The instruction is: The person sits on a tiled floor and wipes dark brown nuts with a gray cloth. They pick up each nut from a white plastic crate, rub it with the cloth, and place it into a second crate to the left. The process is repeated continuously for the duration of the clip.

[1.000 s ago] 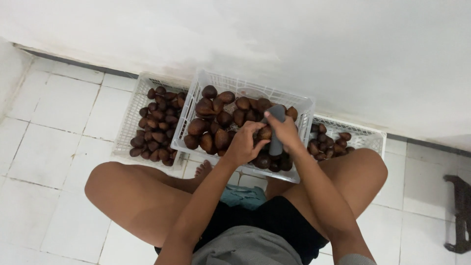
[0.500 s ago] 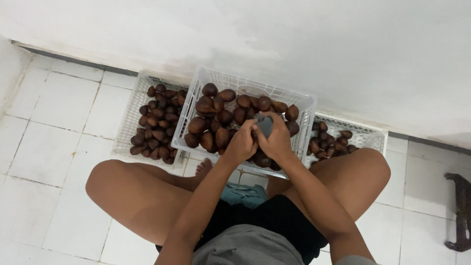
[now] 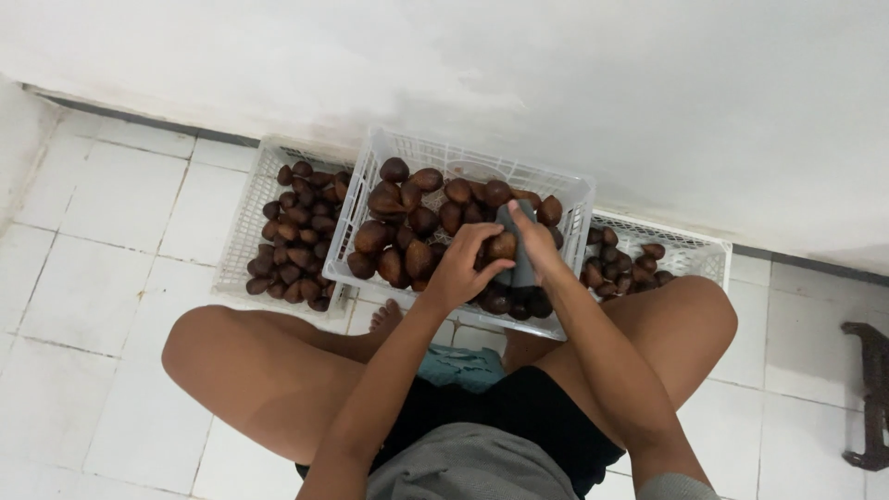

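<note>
I sit cross-legged on a tiled floor with three white plastic crates of brown scaly fruits in front of me. My left hand holds one brown fruit over the near right part of the middle crate. My right hand grips a dark grey, stick-like object and presses it against that fruit. Both hands touch each other above the heap.
A lower crate of smaller fruits stands to the left, and another crate to the right, behind my knee. A white wall runs close behind the crates. A teal cloth lies between my legs. A dark object lies at the far right.
Both hands stay over the middle crate. The grey object in my right hand has shifted slightly left and down against the fruit in my left hand.
</note>
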